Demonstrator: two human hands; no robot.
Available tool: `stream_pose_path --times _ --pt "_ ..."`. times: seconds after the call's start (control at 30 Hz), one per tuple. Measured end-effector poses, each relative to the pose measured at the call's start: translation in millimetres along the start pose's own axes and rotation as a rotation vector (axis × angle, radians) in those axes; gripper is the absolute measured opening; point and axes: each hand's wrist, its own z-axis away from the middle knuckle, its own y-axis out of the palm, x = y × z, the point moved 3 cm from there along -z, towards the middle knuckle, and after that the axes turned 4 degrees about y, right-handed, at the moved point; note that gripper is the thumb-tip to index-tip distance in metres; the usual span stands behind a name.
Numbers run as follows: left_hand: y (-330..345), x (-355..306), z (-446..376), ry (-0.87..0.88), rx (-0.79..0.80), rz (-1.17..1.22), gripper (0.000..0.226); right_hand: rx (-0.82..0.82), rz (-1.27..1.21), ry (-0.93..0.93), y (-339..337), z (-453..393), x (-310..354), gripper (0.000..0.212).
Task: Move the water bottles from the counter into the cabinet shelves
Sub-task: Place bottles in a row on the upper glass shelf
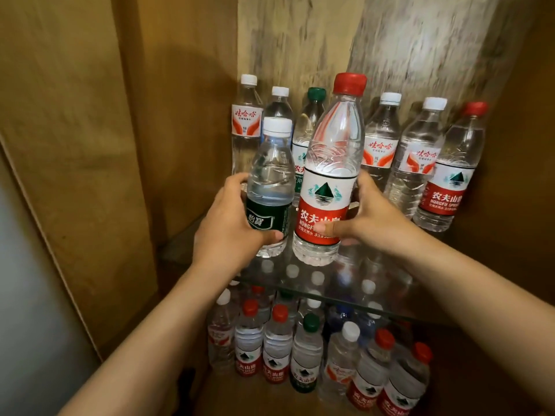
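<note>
My left hand [228,223] grips a small white-capped bottle with a dark green label [271,187]. A taller red-capped bottle with a red and white label [329,175] is held by my right hand [371,217]. Both bottles stand upright, side by side, over the front of the glass shelf [354,304] inside the cabinet. I cannot tell whether their bases touch the glass. Behind them, a row of several bottles [381,145] lines the back of that shelf.
Under the glass shelf, several more bottles [309,352] with red, white and green caps crowd the lower shelf. The wooden cabinet side wall [186,145] stands close on the left, and the right wall [522,175] on the right.
</note>
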Motion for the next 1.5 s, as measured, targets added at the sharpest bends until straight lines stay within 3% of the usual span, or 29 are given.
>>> stream_pose_path --times 0.37,0.83,1.0,1.1,1.33,1.5 --pt "18.5 14.8 -42.3 -0.061 -0.192 -0.288 0.089 -0.085 -0.025 0.051 26.0 -60.4 -0.9 0.090" --pt "34.0 27.9 -103.9 -0.184 -0.183 -0.528 0.070 -0.196 0.094 0.102 59.5 -132.9 0.2 0.086" --pt "36.9 31.0 -108.8 -0.121 -0.197 -0.636 0.098 -0.223 0.113 0.107 65.6 -141.8 1.0 0.105" --pt "38.4 29.8 -111.3 -0.078 -0.193 -0.701 0.103 -0.205 0.098 0.102 63.7 -140.5 -0.1 0.111" --pt "35.9 31.0 -110.1 -0.088 -0.188 -0.624 0.109 -0.114 -0.028 0.045 58.3 -135.0 -4.9 0.098" --pt "36.9 32.6 -109.9 -0.080 -0.214 -0.595 0.099 -0.112 -0.019 0.020 61.9 -137.4 -3.1 0.093"
